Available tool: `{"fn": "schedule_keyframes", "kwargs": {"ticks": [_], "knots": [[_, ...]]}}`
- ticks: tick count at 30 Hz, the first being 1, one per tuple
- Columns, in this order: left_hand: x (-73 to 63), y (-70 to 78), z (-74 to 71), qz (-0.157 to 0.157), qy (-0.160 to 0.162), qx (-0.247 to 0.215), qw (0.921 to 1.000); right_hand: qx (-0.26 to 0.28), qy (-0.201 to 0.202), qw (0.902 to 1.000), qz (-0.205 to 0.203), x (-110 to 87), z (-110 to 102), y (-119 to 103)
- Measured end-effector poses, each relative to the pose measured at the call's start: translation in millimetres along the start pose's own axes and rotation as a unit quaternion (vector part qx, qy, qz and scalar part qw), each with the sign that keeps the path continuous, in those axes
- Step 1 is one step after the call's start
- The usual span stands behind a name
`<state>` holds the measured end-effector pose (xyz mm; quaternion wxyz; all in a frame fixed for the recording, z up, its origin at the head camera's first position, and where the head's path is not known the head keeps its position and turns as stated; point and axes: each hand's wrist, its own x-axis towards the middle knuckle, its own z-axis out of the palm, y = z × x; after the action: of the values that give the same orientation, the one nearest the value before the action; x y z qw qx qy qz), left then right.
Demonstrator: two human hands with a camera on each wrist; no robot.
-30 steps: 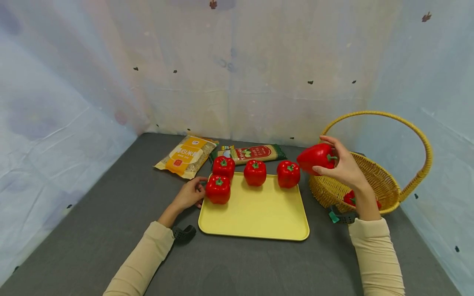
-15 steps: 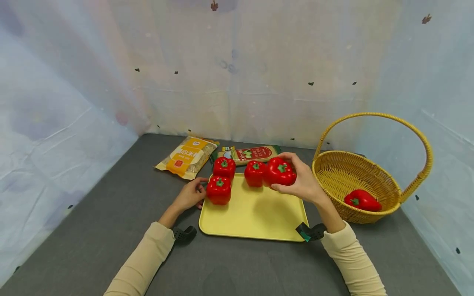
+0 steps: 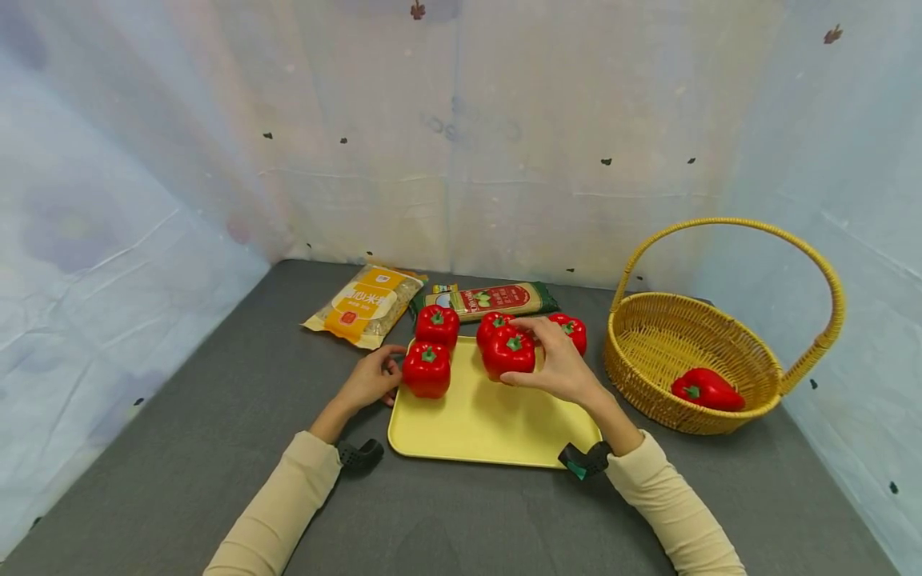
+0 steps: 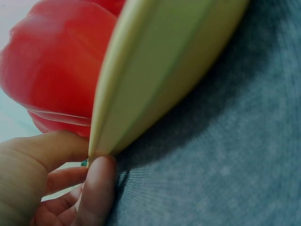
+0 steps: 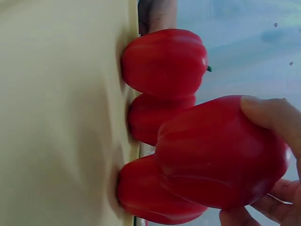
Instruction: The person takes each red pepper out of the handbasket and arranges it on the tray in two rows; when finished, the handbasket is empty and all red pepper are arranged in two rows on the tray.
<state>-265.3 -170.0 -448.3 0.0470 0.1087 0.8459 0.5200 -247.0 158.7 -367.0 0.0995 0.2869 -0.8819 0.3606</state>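
Note:
My right hand (image 3: 565, 370) holds a red bell pepper (image 3: 508, 357) by its sides over the yellow tray (image 3: 497, 446); in the right wrist view, the thumb and fingers are around this pepper (image 5: 221, 155) and it stands clear of the tray. Behind it sits another red bell pepper (image 3: 493, 324), partly covered. Along the tray's left side two bell peppers (image 3: 426, 374) stand one behind the other. At the back right corner is one more (image 3: 571, 330), half hidden by the hand. My left hand (image 3: 369, 378) pinches the tray's rim (image 4: 106, 94) between thumb and fingers.
A yellow wicker basket (image 3: 641, 392) with a tall handle stands right of the tray, with a red pepper (image 3: 709, 390) lying inside. Behind the tray lie a bag of grain (image 3: 367, 302) and a long green-and-red packet (image 3: 497, 299). A pale curtain (image 3: 504, 160) hangs behind the table.
My right hand has carried the red bell pepper leftward from beside the basket to over the middle of the tray. The left hand stays at the tray's left edge.

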Motion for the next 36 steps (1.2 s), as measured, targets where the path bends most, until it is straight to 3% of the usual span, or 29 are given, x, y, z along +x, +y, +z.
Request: {"fn": "schedule_keyframes", "kwargs": {"ticks": [11,24,36], "knots": [[0.4,-1.6,0.7,-0.002,0.002,0.001,1.0000,0.000,-0.034,0.9993,0.013,-2.5,13.9,3.0],[1.8,0.1,0.9,-0.009,0.002,0.001,1.0000,-0.023,-0.043,0.9988,-0.001,-3.1,21.2,5.3],[0.3,1.0,0.3,-0.008,0.001,0.002,1.0000,-0.034,-0.052,0.9980,0.016,-3.7,22.1,3.7]]}}
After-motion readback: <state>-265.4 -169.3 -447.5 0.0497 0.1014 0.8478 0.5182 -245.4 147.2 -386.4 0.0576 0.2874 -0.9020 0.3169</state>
